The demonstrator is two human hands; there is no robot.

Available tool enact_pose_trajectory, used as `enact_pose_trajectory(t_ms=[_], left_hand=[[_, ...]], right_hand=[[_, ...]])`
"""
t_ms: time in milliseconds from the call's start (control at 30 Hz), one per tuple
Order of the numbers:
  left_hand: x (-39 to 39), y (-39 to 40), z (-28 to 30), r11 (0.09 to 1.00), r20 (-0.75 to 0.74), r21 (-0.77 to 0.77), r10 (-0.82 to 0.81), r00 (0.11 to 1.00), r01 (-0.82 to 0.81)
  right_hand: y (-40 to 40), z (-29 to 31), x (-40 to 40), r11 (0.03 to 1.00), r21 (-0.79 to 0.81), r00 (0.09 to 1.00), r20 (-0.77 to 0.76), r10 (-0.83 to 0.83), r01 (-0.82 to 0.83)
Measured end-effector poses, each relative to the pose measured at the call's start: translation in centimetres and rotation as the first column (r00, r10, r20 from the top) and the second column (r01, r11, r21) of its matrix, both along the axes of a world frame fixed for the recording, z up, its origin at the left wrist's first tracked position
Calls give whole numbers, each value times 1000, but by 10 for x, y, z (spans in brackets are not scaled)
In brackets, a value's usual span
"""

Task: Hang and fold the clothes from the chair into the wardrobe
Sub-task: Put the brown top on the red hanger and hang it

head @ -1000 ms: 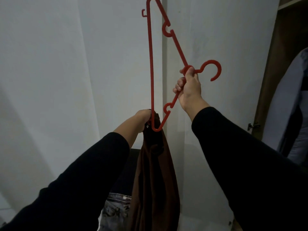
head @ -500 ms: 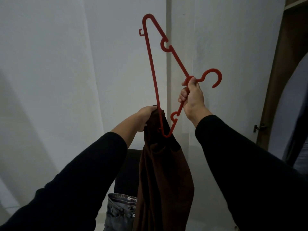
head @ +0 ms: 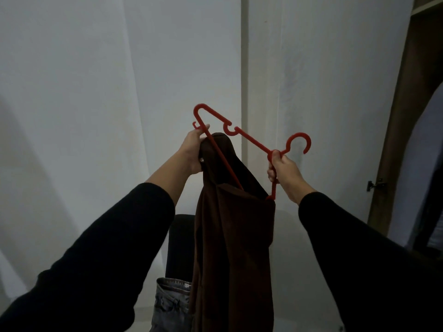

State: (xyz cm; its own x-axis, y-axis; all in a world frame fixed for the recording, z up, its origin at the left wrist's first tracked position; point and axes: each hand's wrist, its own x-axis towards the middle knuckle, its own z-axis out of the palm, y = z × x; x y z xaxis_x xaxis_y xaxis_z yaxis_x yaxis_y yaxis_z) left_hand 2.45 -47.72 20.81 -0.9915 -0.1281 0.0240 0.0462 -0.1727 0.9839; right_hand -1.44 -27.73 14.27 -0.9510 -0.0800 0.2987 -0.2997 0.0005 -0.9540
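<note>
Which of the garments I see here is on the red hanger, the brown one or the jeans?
The brown garment: the red hanger passes through its top, with the left hand gripping there. The jeans lie lower down, apart from the hanger.

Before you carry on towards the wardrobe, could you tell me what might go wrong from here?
1. The brown garment covers only one hanger arm, so it may slide off.
2. The right hand grips just the neck, so the hanger could twist.
3. The hem might snag the jeans below.

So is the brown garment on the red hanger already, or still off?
Partly on: the red hanger bar passes through the brown garment, its upper end bare.
</note>
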Motion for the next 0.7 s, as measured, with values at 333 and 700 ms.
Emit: enact_pose_trajectory(t_ms=[333, 700], left_hand=[[7, 0, 1, 991, 23, 103, -88, 996, 86], [5, -6, 3, 963, -104, 197, -168, 980, 186]], right_hand=[[2, 10, 4, 988, -134, 997, 2, 76, -75], [-3, -18, 16, 989, -146, 995, 88, 36, -23]])
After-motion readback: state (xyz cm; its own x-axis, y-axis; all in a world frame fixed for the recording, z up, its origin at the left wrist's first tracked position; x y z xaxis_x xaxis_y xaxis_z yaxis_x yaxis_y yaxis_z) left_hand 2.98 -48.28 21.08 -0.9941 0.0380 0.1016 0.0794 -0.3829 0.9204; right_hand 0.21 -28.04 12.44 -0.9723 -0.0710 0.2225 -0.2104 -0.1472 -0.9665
